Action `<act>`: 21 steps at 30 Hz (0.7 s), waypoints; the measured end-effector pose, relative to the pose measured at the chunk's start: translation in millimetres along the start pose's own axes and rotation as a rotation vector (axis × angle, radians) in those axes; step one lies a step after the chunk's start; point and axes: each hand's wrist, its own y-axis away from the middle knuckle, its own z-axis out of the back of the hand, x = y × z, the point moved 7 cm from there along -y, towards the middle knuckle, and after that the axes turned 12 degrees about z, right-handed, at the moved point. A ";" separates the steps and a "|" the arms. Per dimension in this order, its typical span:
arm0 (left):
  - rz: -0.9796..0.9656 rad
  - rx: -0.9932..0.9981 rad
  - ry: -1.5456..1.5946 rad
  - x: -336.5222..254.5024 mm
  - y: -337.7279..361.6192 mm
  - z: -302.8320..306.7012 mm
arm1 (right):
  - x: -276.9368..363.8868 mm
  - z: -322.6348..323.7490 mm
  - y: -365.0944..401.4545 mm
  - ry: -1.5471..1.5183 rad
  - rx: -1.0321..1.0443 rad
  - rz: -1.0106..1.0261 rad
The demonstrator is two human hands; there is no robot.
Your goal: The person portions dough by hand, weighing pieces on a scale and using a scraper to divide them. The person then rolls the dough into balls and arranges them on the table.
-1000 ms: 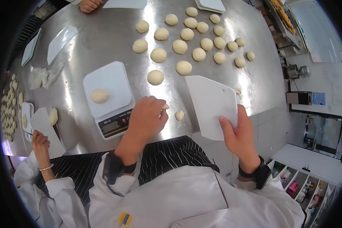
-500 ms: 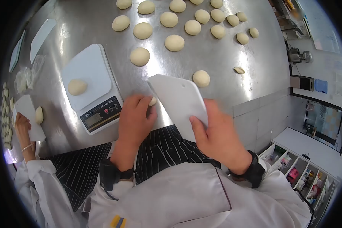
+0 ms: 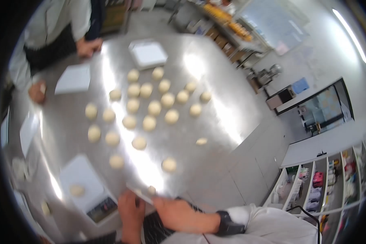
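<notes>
At the near edge of the steel table (image 3: 215, 179), my right hand (image 3: 173, 212) is closed on a white dough scraper (image 3: 139, 192), seen nearly edge-on. A small dough piece (image 3: 151, 190) lies against the scraper's far side. My left hand (image 3: 130, 205) is just left of the scraper, fingers curled; whatever they hold is hidden and blurred. To its left stands a digital scale (image 3: 79, 173) with a dough ball (image 3: 76, 190) on its white plate. A single dough ball (image 3: 169, 165) sits beyond my right hand, and a small flat dough scrap (image 3: 201, 141) lies further right.
Several dough balls (image 3: 149, 123) are spread over the table's middle. A second scale (image 3: 148, 53) and a white scraper (image 3: 74, 79) lie at the far side. Across the table, a co-worker's hands (image 3: 88, 47) rest at the edge. Open shelves (image 3: 313, 191) stand at right.
My view has tilted up, showing the far side of the table and other people. The scraper has turned from broad face to edge-on and come close to my left hand.
</notes>
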 end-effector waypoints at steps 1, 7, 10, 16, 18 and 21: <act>0.020 0.035 0.003 -2.8 -5.5 0.1 | 4.9 4.7 -5.6 -0.014 0.063 -0.048; 0.121 0.197 -0.056 -6.1 -3.9 6.7 | 25.7 13.1 -27.6 0.047 0.041 -0.038; 0.073 0.254 0.069 -26.3 -10.7 9.4 | 35.7 21.0 -29.1 0.007 0.084 -0.008; 0.062 -0.044 -0.175 -29.1 2.7 52.4 | 24.2 28.0 -26.1 -0.004 0.147 -0.086; -0.021 -0.234 -0.219 -17.3 -11.8 86.9 | 21.7 24.5 -28.0 0.050 0.151 -0.072; -0.103 -0.398 -0.339 13.8 -31.9 119.3 | 26.1 27.3 -25.8 0.041 0.154 -0.084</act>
